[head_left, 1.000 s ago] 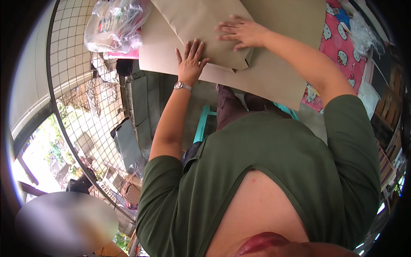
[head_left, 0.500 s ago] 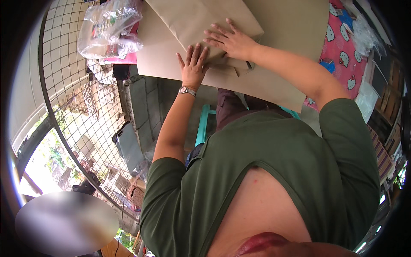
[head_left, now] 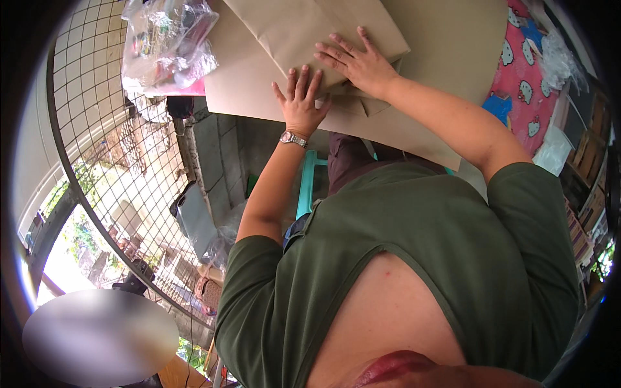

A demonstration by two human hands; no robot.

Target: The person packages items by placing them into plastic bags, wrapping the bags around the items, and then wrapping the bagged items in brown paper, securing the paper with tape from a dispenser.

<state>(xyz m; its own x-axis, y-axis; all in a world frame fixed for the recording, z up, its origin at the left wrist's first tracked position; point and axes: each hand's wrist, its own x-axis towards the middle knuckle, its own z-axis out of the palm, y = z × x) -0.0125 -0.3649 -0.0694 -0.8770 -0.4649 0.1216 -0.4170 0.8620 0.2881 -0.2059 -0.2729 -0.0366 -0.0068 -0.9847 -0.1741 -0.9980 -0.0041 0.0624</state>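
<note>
A flat-topped bundle wrapped in brown paper (head_left: 310, 29) lies on a large sheet of brown paper (head_left: 453, 39) spread over the table. My left hand (head_left: 304, 100) rests on the bundle's near left edge, its fingers stretched out. Further right, my right hand (head_left: 362, 64) lies flat on top near the bundle's right corner, fingers spread. Below my hands, a folded paper flap (head_left: 362, 107) sticks out at the near end. What is inside the wrapping is hidden.
A clear plastic bag (head_left: 168, 48) with things in it sits at the table's left. Pink patterned cloth (head_left: 527, 90) shows on the right, with blue pieces (head_left: 498, 107) and crumpled clear plastic (head_left: 559, 61). Wire mesh (head_left: 116, 129) stands to the left; a turquoise stool (head_left: 307, 184) is below.
Both hands stay on the wrapped bundle, with only a slight shift. The whole view has moved a little; the right fingers remain spread.
</note>
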